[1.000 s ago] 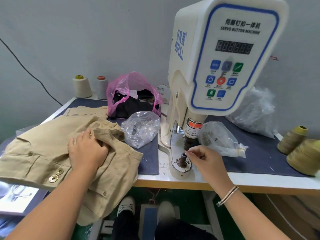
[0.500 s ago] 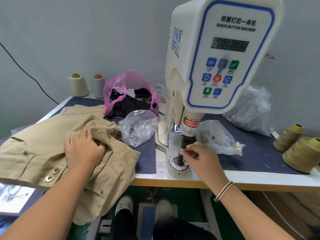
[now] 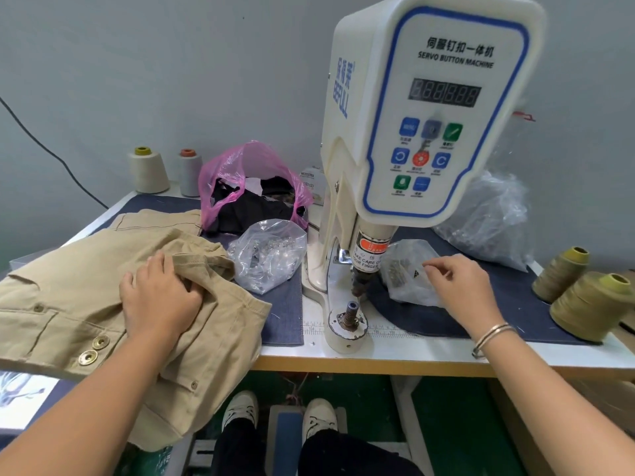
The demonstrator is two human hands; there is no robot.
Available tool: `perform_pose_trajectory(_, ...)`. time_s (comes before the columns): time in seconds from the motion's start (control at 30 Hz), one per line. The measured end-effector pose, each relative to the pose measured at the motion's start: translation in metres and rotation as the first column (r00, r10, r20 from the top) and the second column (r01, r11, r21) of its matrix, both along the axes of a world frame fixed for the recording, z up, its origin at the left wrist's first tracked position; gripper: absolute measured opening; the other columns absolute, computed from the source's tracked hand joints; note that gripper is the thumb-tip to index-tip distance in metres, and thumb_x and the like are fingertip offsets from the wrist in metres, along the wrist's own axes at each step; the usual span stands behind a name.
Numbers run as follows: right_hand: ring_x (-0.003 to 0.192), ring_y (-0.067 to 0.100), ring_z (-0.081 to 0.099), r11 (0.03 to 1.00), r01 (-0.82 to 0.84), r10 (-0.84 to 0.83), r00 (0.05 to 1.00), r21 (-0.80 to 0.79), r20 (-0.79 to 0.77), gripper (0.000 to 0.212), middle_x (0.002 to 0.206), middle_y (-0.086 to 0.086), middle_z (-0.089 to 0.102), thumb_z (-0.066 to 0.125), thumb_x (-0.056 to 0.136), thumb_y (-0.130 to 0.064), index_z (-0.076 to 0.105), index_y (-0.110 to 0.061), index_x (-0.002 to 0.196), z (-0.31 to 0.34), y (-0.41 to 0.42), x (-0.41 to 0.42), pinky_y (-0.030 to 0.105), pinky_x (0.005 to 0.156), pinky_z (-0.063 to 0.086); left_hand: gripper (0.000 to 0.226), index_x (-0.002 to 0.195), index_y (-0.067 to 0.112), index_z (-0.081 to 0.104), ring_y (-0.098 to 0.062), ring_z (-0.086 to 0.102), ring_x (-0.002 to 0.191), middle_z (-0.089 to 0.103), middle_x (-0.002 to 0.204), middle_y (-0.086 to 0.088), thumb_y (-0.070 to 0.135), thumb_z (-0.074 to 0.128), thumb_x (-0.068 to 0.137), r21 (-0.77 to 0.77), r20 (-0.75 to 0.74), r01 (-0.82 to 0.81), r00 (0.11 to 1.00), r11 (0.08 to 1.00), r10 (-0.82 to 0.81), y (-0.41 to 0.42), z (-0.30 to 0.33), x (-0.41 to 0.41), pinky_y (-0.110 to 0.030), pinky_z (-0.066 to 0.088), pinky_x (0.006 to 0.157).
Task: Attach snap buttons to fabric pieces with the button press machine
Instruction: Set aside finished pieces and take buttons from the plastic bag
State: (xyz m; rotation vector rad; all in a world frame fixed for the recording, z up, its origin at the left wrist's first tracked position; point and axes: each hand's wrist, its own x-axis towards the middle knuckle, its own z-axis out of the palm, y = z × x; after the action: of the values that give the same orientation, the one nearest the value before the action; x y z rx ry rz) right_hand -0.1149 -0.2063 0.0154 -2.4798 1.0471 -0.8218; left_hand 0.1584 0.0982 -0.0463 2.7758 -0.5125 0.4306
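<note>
The white servo button machine stands mid-table, its upper punch raised above the lower die. A khaki garment lies bunched at the left, with two brass snaps on its front edge. My left hand rests on it and grips a fold. My right hand hovers right of the die, fingers loosely curled, fingertips at a small clear bag of snap parts. A second clear bag of metal parts sits between garment and machine.
A pink bag of dark cloth sits behind the garment. Pale thread cones stand at the back left, olive cones at the right edge. A crumpled clear bag lies back right. My feet flank a pedal below.
My right hand has left the lower die and moved right and back to the small clear bag. My left hand has stayed on the garment.
</note>
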Motion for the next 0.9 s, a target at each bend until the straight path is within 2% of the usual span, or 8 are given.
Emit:
perform_pose_trajectory(0.13, 0.082, 0.024, 0.056, 0.994, -0.051, -0.009, 0.849, -0.099, -0.528, 0.027, 0.094, 0.001, 0.067, 0.044, 0.093, -0.024, 0.071, -0.027, 0.094, -0.006, -0.023, 0.017, 0.033, 0.075, 0.044, 0.063, 0.125, 0.001, 0.056, -0.041, 0.053, 0.112, 0.055, 0.131, -0.017, 0.018, 0.042, 0.067, -0.125, 0.216, 0.301, 0.938, 0.945, -0.270, -0.012, 0.010, -0.020, -0.051, 0.038, 0.092)
perform_pose_trajectory(0.23, 0.074, 0.025, 0.051, 0.997, -0.064, 0.019, 0.763, -0.047, -0.646, 0.029, 0.094, 0.006, 0.062, 0.039, 0.094, -0.022, 0.067, -0.028, 0.101, -0.005, -0.025, 0.033, 0.030, 0.065, 0.040, 0.047, 0.105, 0.011, 0.071, -0.034, 0.057, 0.112, 0.067, 0.112, -0.008, 0.009, 0.044, 0.066, -0.150, 0.291, 0.540, 0.824, 0.828, -0.485, -0.038, 0.020, -0.044, -0.044, 0.036, 0.096)
perform_pose_trajectory(0.33, 0.080, 0.027, 0.054, 0.993, -0.060, -0.026, 0.729, -0.102, -0.684, 0.030, 0.095, 0.007, 0.058, 0.038, 0.094, -0.024, 0.065, -0.028, 0.105, -0.005, -0.026, 0.047, 0.030, 0.065, 0.038, 0.046, 0.106, 0.017, 0.071, -0.025, 0.055, 0.114, 0.065, 0.114, -0.003, 0.013, 0.047, 0.068, -0.120, 0.141, 0.658, 0.753, 0.744, -0.643, -0.069, 0.011, -0.073, -0.038, 0.027, 0.104)
perform_pose_trajectory(0.43, 0.097, 0.029, 0.060, 0.996, -0.009, -0.054, 0.726, -0.088, -0.685, 0.030, 0.109, 0.008, 0.061, 0.040, 0.094, -0.023, 0.064, -0.024, 0.110, -0.011, -0.023, 0.057, 0.032, 0.072, 0.040, 0.044, 0.130, 0.023, 0.055, -0.019, 0.039, 0.130, 0.048, 0.138, 0.000, 0.025, 0.044, 0.088, -0.092, -0.006, 0.590, 0.805, 0.802, -0.593, -0.091, -0.009, -0.086, -0.034, 0.027, 0.109)
perform_pose_trajectory(0.53, 0.105, 0.030, 0.059, 0.997, 0.068, -0.076, 0.710, -0.039, -0.700, 0.027, 0.114, 0.008, 0.062, 0.044, 0.093, -0.019, 0.064, -0.018, 0.111, -0.016, -0.022, 0.064, 0.035, 0.085, 0.045, 0.050, 0.137, 0.024, 0.046, -0.016, 0.036, 0.133, 0.043, 0.143, 0.002, 0.029, 0.048, 0.088, -0.065, -0.046, 0.522, 0.850, 0.850, -0.525, -0.097, -0.016, -0.085, -0.034, 0.029, 0.110)
perform_pose_trajectory(0.6, 0.107, 0.031, 0.058, 0.994, 0.103, -0.089, 0.706, -0.023, -0.703, 0.025, 0.115, 0.008, 0.063, 0.046, 0.094, -0.019, 0.064, -0.015, 0.110, -0.019, -0.021, 0.064, 0.040, 0.093, 0.045, 0.047, 0.133, 0.021, 0.051, -0.016, 0.043, 0.128, 0.051, 0.136, 0.002, 0.027, 0.050, 0.087, -0.071, -0.022, 0.519, 0.853, 0.852, -0.521, -0.096, -0.015, -0.087, -0.034, 0.035, 0.105)
perform_pose_trajectory(0.8, 0.111, 0.037, 0.055, 0.990, 0.137, -0.090, 0.763, 0.024, -0.641, 0.025, 0.116, 0.013, 0.061, 0.046, 0.094, -0.025, 0.064, -0.016, 0.109, -0.026, -0.022, 0.062, 0.043, 0.094, 0.044, 0.034, 0.108, 0.011, 0.067, -0.025, 0.061, 0.099, 0.067, 0.102, -0.004, 0.010, 0.062, 0.074, -0.094, 0.044, 0.522, 0.853, 0.848, -0.520, -0.092, -0.013, -0.093, -0.037, 0.049, 0.082)
perform_pose_trajectory(0.9, 0.107, 0.037, 0.057, 0.996, 0.085, -0.080, 0.806, -0.019, -0.586, 0.022, 0.106, 0.011, 0.062, 0.045, 0.093, -0.022, 0.065, -0.018, 0.100, -0.036, -0.020, 0.058, 0.045, 0.093, 0.046, 0.032, 0.099, 0.010, 0.068, -0.027, 0.063, 0.090, 0.068, 0.093, -0.005, 0.008, 0.066, 0.068, -0.070, 0.064, 0.512, 0.859, 0.856, -0.508, -0.093, -0.013, -0.095, -0.037, 0.050, 0.074)
